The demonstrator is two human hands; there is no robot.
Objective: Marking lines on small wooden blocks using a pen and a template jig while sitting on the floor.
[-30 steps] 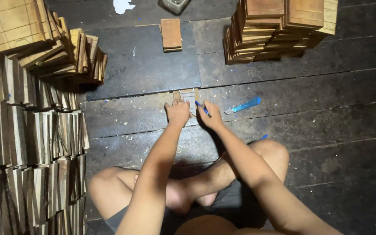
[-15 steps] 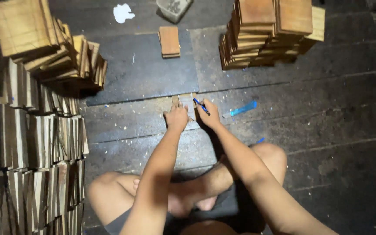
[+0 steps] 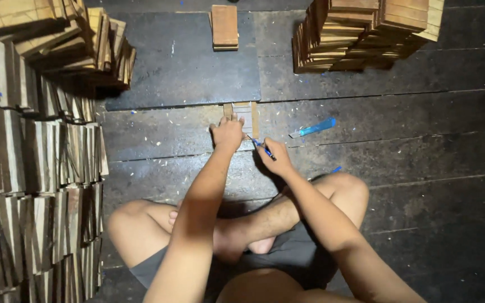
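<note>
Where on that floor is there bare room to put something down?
The dark mat is bare between the left stacks and the lone block. The planks right of the blue tool are free too. The left side is crowded.

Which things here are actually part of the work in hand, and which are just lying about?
In use:
- left hand pressing down the small wood piece
- right hand holding a blue pen at that piece

Lying about:
- blue cap on the floor
- single block on the dark board
- stack of wood pieces, top right
- rows of wood pieces, left
</note>
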